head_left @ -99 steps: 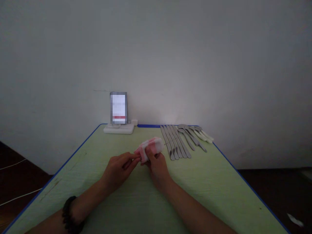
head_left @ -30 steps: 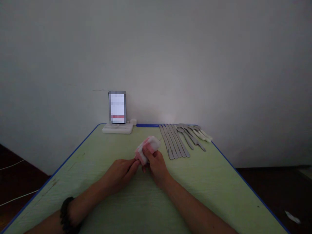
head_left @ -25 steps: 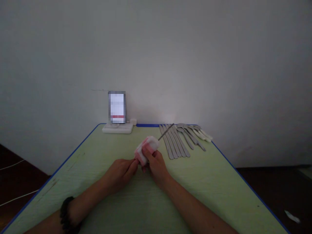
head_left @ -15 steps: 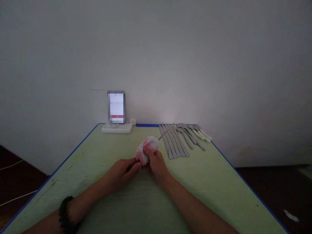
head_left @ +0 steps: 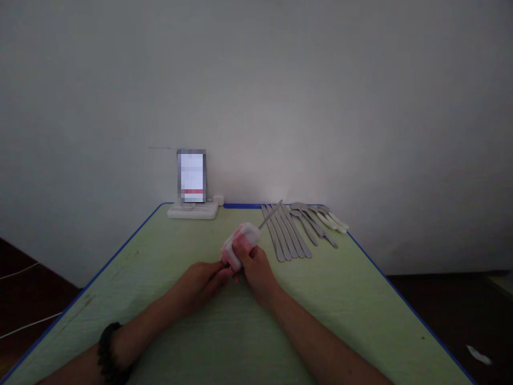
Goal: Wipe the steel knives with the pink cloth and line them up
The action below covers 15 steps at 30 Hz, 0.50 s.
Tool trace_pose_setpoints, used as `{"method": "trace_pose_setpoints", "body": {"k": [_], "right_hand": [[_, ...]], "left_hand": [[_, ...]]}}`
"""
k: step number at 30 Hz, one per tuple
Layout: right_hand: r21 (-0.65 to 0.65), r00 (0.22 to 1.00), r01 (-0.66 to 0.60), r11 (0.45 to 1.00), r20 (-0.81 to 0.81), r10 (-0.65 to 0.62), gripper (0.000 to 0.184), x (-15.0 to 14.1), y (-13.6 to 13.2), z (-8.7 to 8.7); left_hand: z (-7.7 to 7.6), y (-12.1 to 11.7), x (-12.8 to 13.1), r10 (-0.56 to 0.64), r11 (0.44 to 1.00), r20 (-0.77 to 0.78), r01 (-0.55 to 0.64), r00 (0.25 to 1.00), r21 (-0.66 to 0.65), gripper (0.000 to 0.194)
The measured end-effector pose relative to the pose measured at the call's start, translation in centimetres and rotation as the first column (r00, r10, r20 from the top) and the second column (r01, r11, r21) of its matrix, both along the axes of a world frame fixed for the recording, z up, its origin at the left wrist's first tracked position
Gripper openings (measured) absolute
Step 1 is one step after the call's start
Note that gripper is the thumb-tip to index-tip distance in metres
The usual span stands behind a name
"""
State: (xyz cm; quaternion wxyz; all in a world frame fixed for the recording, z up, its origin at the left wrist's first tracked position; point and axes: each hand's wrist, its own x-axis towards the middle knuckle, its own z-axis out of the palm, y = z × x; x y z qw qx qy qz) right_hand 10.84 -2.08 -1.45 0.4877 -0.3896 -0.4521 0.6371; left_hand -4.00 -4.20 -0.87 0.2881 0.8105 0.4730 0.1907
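My right hand (head_left: 255,267) is closed around a pink and white cloth (head_left: 240,241) bunched over a thin metal utensil (head_left: 270,215). The utensil's far end pokes out of the cloth toward the back right, raised off the table. My left hand (head_left: 199,282) pinches the utensil's near end at the cloth's lower edge. A dark bracelet (head_left: 105,354) is on my left wrist. Both hands are above the middle of the green table (head_left: 140,278).
A row of several metal knives (head_left: 286,235) lies at the back right, with several spoons (head_left: 310,219) and white-handled pieces (head_left: 336,222) beside them. A phone (head_left: 191,175) stands on a white stand (head_left: 193,212) at the back edge. White cables (head_left: 24,321) lie on the dark floor left.
The utensil's tip has slid in and out of the cloth and now sticks out farther. My right hand shifted the cloth slightly along it. My left hand stayed pinched at the near end.
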Motion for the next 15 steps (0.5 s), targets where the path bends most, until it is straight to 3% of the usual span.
{"method": "trace_pose_setpoints", "body": {"k": [5,10,15], "right_hand": [[-0.024,0.994,-0.013,1.000,-0.113,0.010,0.046,-0.23,0.11,-0.21],[-0.092,0.953,-0.026,0.995,-0.302,-0.003,0.034,-0.25,0.17,-0.10],[-0.117,0.924,-0.090,0.989,-0.380,0.039,0.025,0.06,0.17,0.09]], "left_hand": [[0.18,-0.02,0.04,-0.019,1.000,0.043,0.020,0.999,-0.021,0.039],[0.56,-0.21,0.26,0.018,1.000,0.041,-0.019,0.999,0.014,0.040],[0.49,-0.16,0.21,0.051,0.998,0.063,-0.053,0.997,0.037,0.043]]}}
